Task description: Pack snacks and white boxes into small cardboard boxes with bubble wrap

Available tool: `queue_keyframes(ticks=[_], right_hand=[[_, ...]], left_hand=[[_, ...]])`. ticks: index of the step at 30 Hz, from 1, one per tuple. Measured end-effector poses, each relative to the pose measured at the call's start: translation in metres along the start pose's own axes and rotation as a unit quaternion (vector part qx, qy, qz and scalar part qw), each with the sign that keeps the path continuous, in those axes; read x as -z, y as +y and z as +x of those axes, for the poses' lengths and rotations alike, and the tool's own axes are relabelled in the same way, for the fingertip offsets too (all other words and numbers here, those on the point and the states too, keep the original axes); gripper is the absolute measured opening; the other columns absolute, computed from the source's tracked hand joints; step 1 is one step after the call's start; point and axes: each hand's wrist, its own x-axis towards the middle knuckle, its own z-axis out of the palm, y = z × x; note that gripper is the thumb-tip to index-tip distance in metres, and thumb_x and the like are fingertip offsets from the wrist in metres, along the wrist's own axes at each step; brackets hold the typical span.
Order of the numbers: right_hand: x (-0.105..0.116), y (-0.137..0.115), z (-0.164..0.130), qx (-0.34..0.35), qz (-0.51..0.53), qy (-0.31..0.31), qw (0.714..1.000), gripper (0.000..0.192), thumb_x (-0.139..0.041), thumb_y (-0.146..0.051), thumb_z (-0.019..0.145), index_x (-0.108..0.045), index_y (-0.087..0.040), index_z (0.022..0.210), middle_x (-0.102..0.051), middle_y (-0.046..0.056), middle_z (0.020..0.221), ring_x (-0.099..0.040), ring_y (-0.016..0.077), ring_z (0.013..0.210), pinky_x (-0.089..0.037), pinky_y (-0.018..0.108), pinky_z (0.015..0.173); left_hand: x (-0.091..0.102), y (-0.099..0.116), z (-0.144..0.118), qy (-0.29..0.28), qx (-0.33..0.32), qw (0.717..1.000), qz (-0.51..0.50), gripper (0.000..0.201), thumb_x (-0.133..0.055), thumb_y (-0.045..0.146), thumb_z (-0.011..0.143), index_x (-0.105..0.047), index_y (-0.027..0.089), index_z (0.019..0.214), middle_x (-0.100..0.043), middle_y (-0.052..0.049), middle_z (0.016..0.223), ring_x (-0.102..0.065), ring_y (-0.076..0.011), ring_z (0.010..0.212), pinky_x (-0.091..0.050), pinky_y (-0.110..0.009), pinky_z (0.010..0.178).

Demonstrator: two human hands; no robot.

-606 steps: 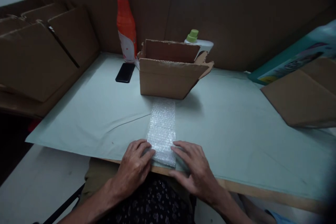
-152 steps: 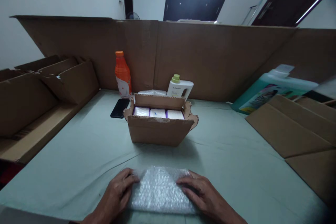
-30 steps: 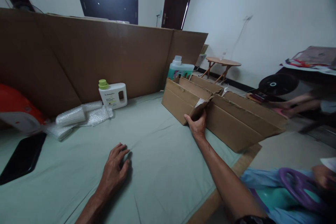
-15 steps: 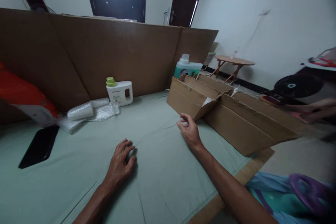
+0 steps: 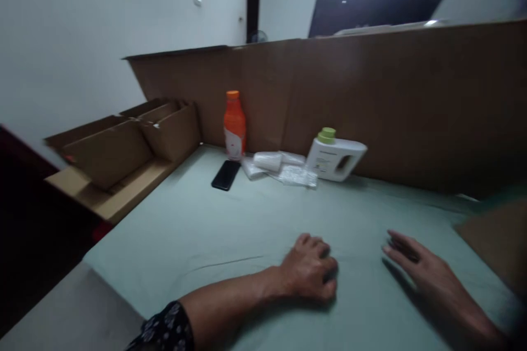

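My left hand (image 5: pixel 309 270) rests on the pale green cloth (image 5: pixel 197 241) with its fingers curled into a loose fist, and nothing shows in it. To the right, my right hand (image 5: pixel 428 271) hovers low over the cloth, its thumb and fingers apart and holding nothing. Beyond both hands, a white jug-shaped bottle (image 5: pixel 335 158) with a green cap stands upright. Clear bubble wrap (image 5: pixel 284 167) lies beside it. A black phone (image 5: pixel 225 175) lies flat further left. Behind the phone stands an orange bottle (image 5: pixel 234 126) with a white lower part.
A brown cardboard panel (image 5: pixel 395 98) stands upright along the back. At the left edge sits an open, divided cardboard box (image 5: pixel 107 156). Part of a blurred cardboard box (image 5: pixel 498 236) shows at the right edge.
The view has swung left, bringing the left box and whole orange bottle in and taking the teal bottle out. My left hand's fingers have curled in; my right hand stays empty.
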Motion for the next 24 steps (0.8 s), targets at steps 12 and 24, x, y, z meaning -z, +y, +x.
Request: queue_keyframes(ticks=[12,24], right_hand=[[-0.183,-0.181,-0.022,0.275,-0.036,-0.151,0.949,0.040,-0.050,-0.044,0.087,-0.074,-0.025,0.113,-0.069,0.011,0.130,-0.065,0.0328,0.119,-0.053,0.052,0.096],[-0.180,-0.174,-0.022,0.308,-0.053,-0.158,0.937,0.043,-0.048,-0.048,0.093,-0.070,-0.027,0.123,-0.066,0.008,0.135,-0.064,0.0329,0.121,-0.055,0.052,0.093]], left_hand=[[0.134,-0.074,-0.138,0.079,0.053,0.995,0.028,0.037,-0.071,0.042,0.079,-0.071,0.024,0.111,-0.067,-0.011,0.125,-0.062,-0.0261,0.115,-0.049,-0.037,0.098],[0.345,-0.323,-0.135,0.364,0.462,0.802,0.105,0.025,-0.077,0.010,0.072,-0.069,0.012,0.096,-0.017,-0.015,0.165,-0.006,-0.0489,0.151,-0.022,-0.071,0.116]])
